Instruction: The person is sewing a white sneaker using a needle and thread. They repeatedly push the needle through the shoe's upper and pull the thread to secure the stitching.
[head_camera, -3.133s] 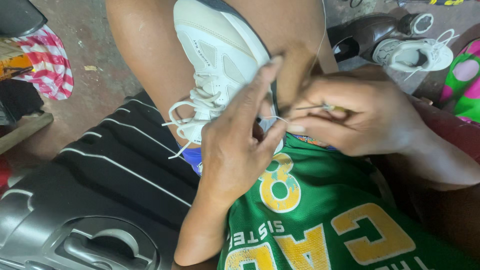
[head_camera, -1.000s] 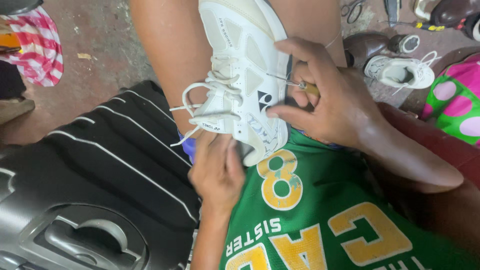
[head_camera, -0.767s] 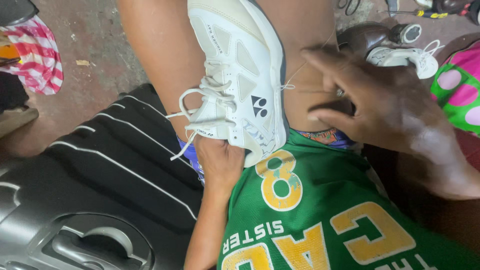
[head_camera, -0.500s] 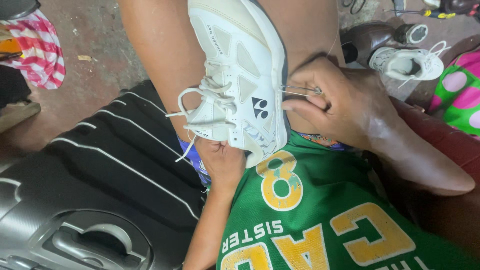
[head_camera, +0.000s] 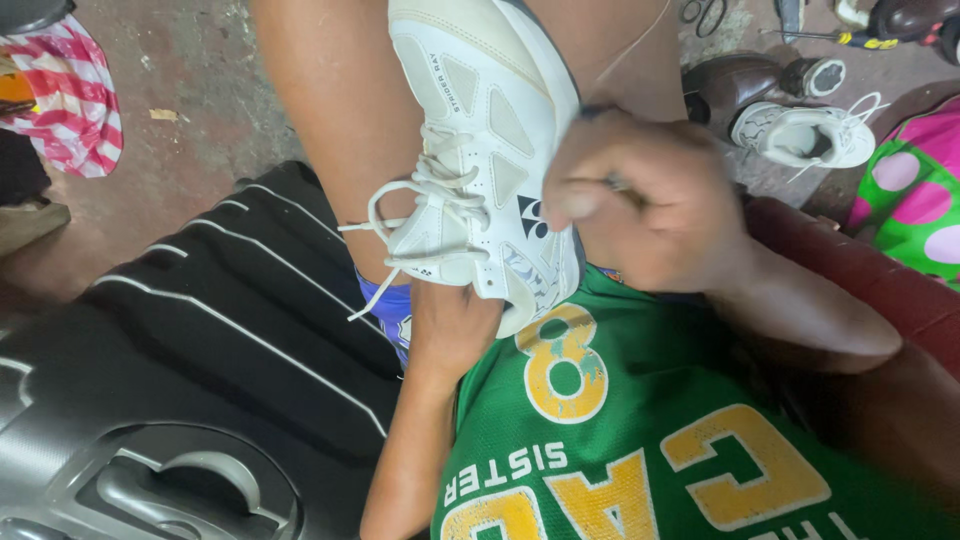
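Two hands are busy with one white sneaker (head_camera: 485, 150) in the head view, the only view there is. It lies propped between the person's bare knees, toe pointing away up the frame and heel towards the green jersey (head_camera: 640, 430) with its yellow lettering. Its white laces (head_camera: 400, 225) hang loose in loops off the left side of the shoe. The left hand (head_camera: 450, 325) comes up from below and is tucked under the heel end, cupping the shoe from underneath; its fingers are hidden by the sneaker, so how tightly they curl cannot be told, though the shoe plainly rests in it. The right hand (head_camera: 635, 205) is closed into a loose fist just beside the right edge of the sneaker, touching or nearly touching its side, and blurred. Its thumb and fingers are pinched on something thin, with a fine thread (head_camera: 630, 50) running up from it towards the top of the frame; the pinched thing itself is too blurred to make out. To the left of the legs lies a black ribbed suitcase (head_camera: 190, 370). On the concrete floor (head_camera: 190, 90) beyond, at upper right, sit another white sneaker (head_camera: 805, 135) and a dark brown shoe (head_camera: 735, 85), well apart from the hands, and a red-and-white striped cloth (head_camera: 75, 105) lies at far left.
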